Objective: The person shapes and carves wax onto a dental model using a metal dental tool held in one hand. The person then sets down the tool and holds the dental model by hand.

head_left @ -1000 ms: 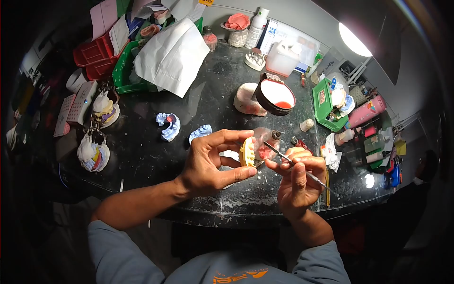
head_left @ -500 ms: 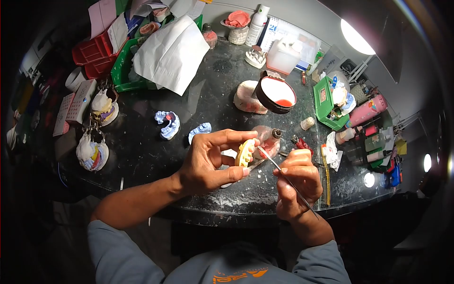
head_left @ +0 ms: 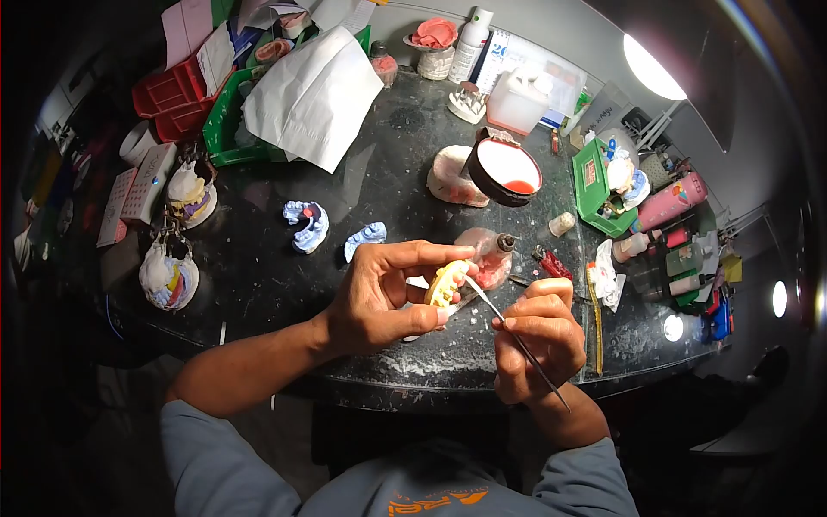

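Observation:
A yellow dental model (head_left: 447,285) is held between the fingertips and thumb of my left hand (head_left: 383,297), above the front part of the bench. My right hand (head_left: 544,340) pinches a thin metal tool (head_left: 525,351), whose upper tip is at the model's right side; whether it touches cannot be told. Behind the model stands a clear flask with pink contents (head_left: 491,265). A blue-grey partial model (head_left: 365,239) lies just beyond my left hand, and a blue-grey arch model (head_left: 307,226) is farther left.
The dark bench (head_left: 258,276) bears mounted casts (head_left: 170,277) at left and a white sheet (head_left: 314,99) over a green bin. A round black-rimmed container (head_left: 504,169) is beyond the flask. At right are a green box (head_left: 594,189), a pink bottle (head_left: 670,203) and a lamp (head_left: 652,67).
The yellow model has tilted. My right hand has turned, swinging the tool steeper, and its upper tip has moved left and up to the model's side.

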